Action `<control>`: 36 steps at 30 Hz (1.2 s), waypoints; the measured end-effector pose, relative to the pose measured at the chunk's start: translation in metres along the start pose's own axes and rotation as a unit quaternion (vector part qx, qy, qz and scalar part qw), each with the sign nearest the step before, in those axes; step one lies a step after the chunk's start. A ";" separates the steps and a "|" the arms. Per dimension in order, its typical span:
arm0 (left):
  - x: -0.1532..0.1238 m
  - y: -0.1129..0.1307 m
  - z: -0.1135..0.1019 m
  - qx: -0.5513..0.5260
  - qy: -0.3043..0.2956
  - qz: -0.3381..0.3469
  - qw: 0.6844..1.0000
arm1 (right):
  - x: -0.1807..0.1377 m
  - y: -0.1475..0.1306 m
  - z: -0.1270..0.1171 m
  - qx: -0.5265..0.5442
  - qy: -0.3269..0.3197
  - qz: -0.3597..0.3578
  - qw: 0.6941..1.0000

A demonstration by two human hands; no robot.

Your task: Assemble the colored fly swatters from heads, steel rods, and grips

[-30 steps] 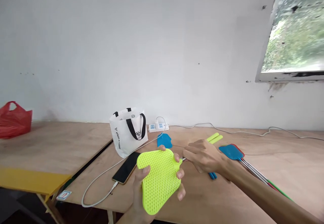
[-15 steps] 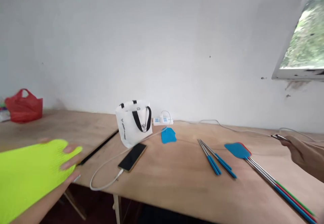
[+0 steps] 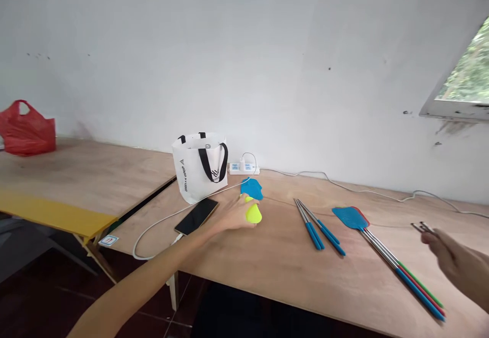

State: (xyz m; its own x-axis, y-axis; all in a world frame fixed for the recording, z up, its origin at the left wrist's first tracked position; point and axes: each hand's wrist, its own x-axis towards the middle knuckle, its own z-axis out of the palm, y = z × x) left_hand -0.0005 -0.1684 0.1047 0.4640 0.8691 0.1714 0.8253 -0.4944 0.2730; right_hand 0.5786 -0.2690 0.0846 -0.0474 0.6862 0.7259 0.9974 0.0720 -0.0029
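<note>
My left hand reaches across the wooden table and lies over a yellow-green swatter head, which rests beside a loose blue swatter head. The fingers curve over the yellow piece. At the right edge, my right hand pinches the thin metal rods of a handle above the table. Two blue-gripped metal handles lie in the middle. A stack of whole swatters, blue head on top, lies to their right.
A white tote bag stands at the back, a power strip behind it. A phone on a white cable lies near the front left. A red plastic bag sits on the neighbouring table. A white cord runs along the wall.
My left hand has carried the yellow-green head from the far left over to the table beside the blue head. My right hand stays at the right with the metal rods. The view has shifted.
</note>
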 end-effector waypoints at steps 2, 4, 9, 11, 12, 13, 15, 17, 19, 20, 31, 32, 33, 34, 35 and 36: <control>0.037 -0.007 0.026 0.035 0.011 0.025 0.999 | 0.002 -0.021 0.003 0.030 -0.027 -0.024 0.999; 0.069 -0.015 0.040 0.054 0.021 0.031 0.998 | 0.004 -0.041 0.005 0.038 -0.061 -0.047 0.996; 0.115 -0.043 0.042 0.052 -0.015 -0.001 0.999 | 0.007 -0.079 0.002 0.034 -0.110 -0.092 0.989; 0.122 -0.053 0.042 0.056 -0.026 0.001 0.998 | 0.007 -0.087 0.001 0.046 -0.098 -0.091 0.990; 0.125 -0.058 0.042 0.059 -0.036 0.004 0.998 | 0.007 -0.090 0.001 0.053 -0.095 -0.088 0.990; 0.126 -0.062 0.043 0.062 -0.048 0.005 0.997 | 0.007 -0.092 0.001 0.057 -0.094 -0.085 0.990; 0.129 -0.069 0.045 0.066 -0.082 0.000 0.994 | 0.008 -0.095 0.000 0.061 -0.098 -0.073 0.991; 0.130 -0.074 0.048 0.070 -0.115 -0.008 0.991 | 0.008 -0.097 0.001 0.064 -0.106 -0.054 0.991; 0.129 -0.076 0.050 0.078 -0.133 -0.003 0.988 | 0.010 -0.100 0.001 0.069 -0.110 -0.032 0.991; 0.127 -0.077 0.051 0.082 -0.136 0.007 0.987 | 0.010 -0.102 0.002 0.072 -0.110 -0.019 0.991; 0.083 -0.067 0.075 0.074 -0.094 0.123 0.985 | 0.056 -0.147 0.019 0.248 -0.200 0.148 0.936; 0.080 -0.065 0.073 0.076 -0.086 0.132 0.985 | 0.063 -0.149 0.026 0.282 -0.228 0.174 0.916; 0.078 -0.061 0.070 0.076 -0.078 0.140 0.984 | 0.069 -0.150 0.034 0.314 -0.259 0.204 0.890; 0.075 -0.055 0.066 0.073 -0.072 0.146 0.984 | 0.074 -0.150 0.043 0.339 -0.286 0.233 0.865; 0.071 -0.048 0.062 0.067 -0.066 0.151 0.984 | 0.079 -0.149 0.053 0.353 -0.304 0.252 0.848; 0.067 -0.039 0.057 0.058 -0.060 0.156 0.984 | 0.083 -0.149 0.063 0.360 -0.316 0.264 0.837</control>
State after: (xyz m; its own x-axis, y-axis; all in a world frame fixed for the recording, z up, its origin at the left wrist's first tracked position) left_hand 0.0167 -0.0906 0.0519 0.7292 0.6747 0.1138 0.6651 -0.7380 0.1141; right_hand 0.4229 -0.1770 0.1022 0.1447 0.9894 -0.0151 0.6078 -0.1010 -0.7876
